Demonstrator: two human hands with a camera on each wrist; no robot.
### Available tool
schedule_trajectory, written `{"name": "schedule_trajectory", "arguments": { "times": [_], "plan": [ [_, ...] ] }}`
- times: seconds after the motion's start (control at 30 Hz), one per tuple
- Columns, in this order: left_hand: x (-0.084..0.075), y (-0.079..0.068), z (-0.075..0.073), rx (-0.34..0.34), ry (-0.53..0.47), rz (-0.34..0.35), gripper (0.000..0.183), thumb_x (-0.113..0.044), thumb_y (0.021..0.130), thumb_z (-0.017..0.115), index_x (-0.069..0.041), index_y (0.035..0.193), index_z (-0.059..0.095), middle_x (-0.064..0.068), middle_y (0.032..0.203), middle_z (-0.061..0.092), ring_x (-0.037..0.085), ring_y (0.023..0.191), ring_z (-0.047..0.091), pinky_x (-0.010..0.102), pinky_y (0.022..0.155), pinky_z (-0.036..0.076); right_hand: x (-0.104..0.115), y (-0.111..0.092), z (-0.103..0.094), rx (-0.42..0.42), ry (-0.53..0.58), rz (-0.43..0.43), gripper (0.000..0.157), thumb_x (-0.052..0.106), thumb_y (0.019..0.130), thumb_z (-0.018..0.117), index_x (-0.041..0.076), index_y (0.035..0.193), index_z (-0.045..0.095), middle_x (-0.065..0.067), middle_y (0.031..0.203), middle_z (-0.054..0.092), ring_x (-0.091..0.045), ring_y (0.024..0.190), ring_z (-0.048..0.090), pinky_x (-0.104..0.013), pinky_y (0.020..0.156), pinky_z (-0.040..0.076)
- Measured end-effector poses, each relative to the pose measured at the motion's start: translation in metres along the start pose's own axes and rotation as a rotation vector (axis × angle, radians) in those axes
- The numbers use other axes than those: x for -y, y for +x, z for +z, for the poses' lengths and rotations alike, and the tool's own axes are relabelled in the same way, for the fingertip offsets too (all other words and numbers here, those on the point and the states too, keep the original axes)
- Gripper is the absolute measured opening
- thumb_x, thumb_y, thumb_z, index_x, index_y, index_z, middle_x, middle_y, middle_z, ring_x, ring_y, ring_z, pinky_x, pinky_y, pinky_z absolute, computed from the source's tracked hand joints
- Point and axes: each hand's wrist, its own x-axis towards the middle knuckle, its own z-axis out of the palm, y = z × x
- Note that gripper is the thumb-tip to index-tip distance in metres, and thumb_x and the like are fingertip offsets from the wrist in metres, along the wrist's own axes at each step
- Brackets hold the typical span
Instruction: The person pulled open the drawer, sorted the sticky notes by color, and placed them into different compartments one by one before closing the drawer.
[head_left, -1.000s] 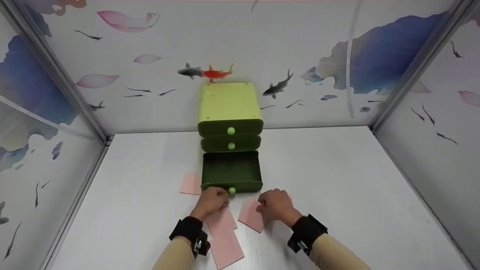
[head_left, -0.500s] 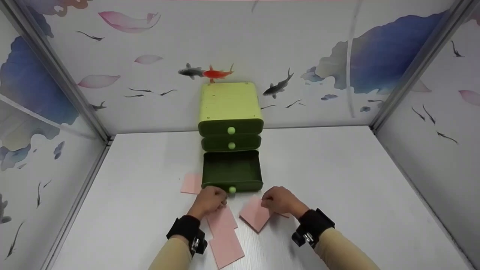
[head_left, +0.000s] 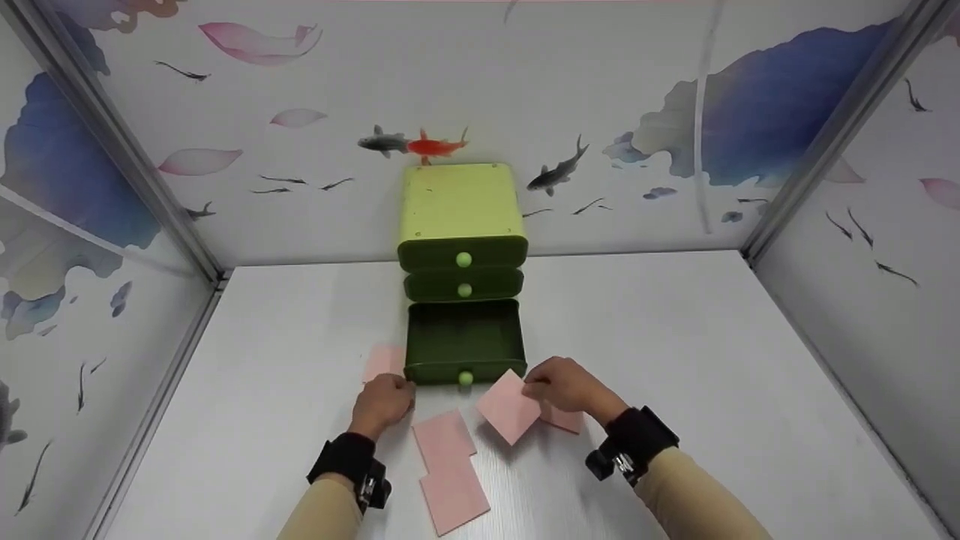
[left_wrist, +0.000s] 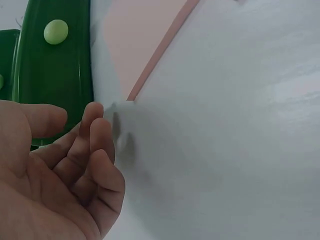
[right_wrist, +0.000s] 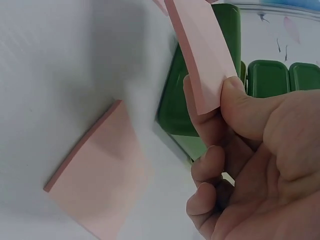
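Observation:
My right hand (head_left: 564,384) pinches a pink sticky note pad (head_left: 511,409) by its corner between thumb and fingers. In the right wrist view the raised pad (right_wrist: 204,50) stands at a slant in front of the green drawer. Beneath that hand, a second pink pad (head_left: 561,418) lies on the table, partly covered. My left hand (head_left: 382,403), fingers loosely curled and holding nothing, is at the left front corner of the pulled-out bottom drawer (head_left: 465,372). Behind it a pink pad (head_left: 384,361) lies beside the drawer, and another pad (left_wrist: 145,40) shows ahead of the fingers.
A light green drawer cabinet (head_left: 461,202) with dark green fronts stands against the patterned back wall (head_left: 630,82). Its middle drawer (head_left: 435,285) is pulled out less than the bottom one. Two overlapping pink pads (head_left: 455,495) lie on the white table between the forearms.
The right hand has lifted its pad off the table toward the drawer's front, uncovering more of the pad beneath. My left hand has moved left, from the drawer's knob to its corner.

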Motion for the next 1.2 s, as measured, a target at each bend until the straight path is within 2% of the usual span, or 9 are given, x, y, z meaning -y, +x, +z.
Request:
{"name": "schedule_trajectory", "arguments": {
  "times": [0.13,0.27,0.47,0.8,1.1,1.2],
  "plan": [
    [0.001,0.001,-0.001,-0.043,0.043,-0.028,0.034,-0.026,0.096,0.05,0.0,0.106,0.07,0.012,0.098,0.07,0.021,0.077,0.061,0.033,0.065,0.046,0.007,0.005,-0.006,0.006,0.031,0.0,0.023,0.013,0.096,0.059,0.004,0.076,0.067,0.005,0.066,0.05,-0.009,0.063,0.042,-0.027,0.063,0.038],
    [0.001,0.002,-0.002,-0.04,0.043,-0.039,0.036,-0.027,0.096,0.05,0.002,0.111,0.067,0.017,0.105,0.07,0.025,0.083,0.064,0.039,0.07,0.049,0.014,0.011,-0.013,-0.01,0.06,-0.003,0.028,0.013,0.097,0.057,0.003,0.071,0.062,0.006,0.061,0.039,-0.01,0.058,0.035,-0.026,0.058,0.031],
    [0.001,0.001,-0.003,-0.05,0.038,-0.03,0.038,-0.026,0.096,0.051,0.003,0.117,0.064,0.02,0.114,0.068,0.032,0.094,0.066,0.045,0.079,0.051,0.023,0.022,-0.022,-0.039,0.106,0.04,0.03,0.015,0.098,0.056,0.004,0.07,0.06,0.005,0.061,0.036,-0.012,0.056,0.032,-0.027,0.056,0.029],
    [-0.002,0.004,-0.002,-0.065,0.036,-0.022,0.038,-0.026,0.095,0.053,0.002,0.116,0.065,0.019,0.113,0.068,0.031,0.094,0.066,0.044,0.08,0.051,0.035,0.047,-0.027,-0.145,0.092,0.131,0.036,0.02,0.098,0.057,0.005,0.066,0.06,0.004,0.059,0.04,-0.014,0.059,0.038,-0.029,0.06,0.033],
    [-0.003,0.005,-0.002,-0.069,0.04,-0.026,0.036,-0.027,0.093,0.055,0.001,0.111,0.067,0.018,0.109,0.07,0.029,0.09,0.065,0.044,0.078,0.05,0.048,0.076,-0.017,-0.198,0.178,0.198,0.043,0.022,0.098,0.057,0.007,0.058,0.054,0.005,0.051,0.037,-0.012,0.047,0.036,-0.027,0.052,0.032],
    [-0.001,0.004,-0.003,-0.07,0.035,-0.026,0.036,-0.027,0.093,0.055,0.002,0.111,0.067,0.018,0.109,0.07,0.029,0.09,0.065,0.045,0.078,0.051,0.052,0.084,-0.012,-0.21,0.195,0.2,0.047,0.022,0.098,0.057,0.011,0.053,0.05,0.005,0.048,0.035,-0.011,0.044,0.033,-0.026,0.049,0.03]
  ]
}}
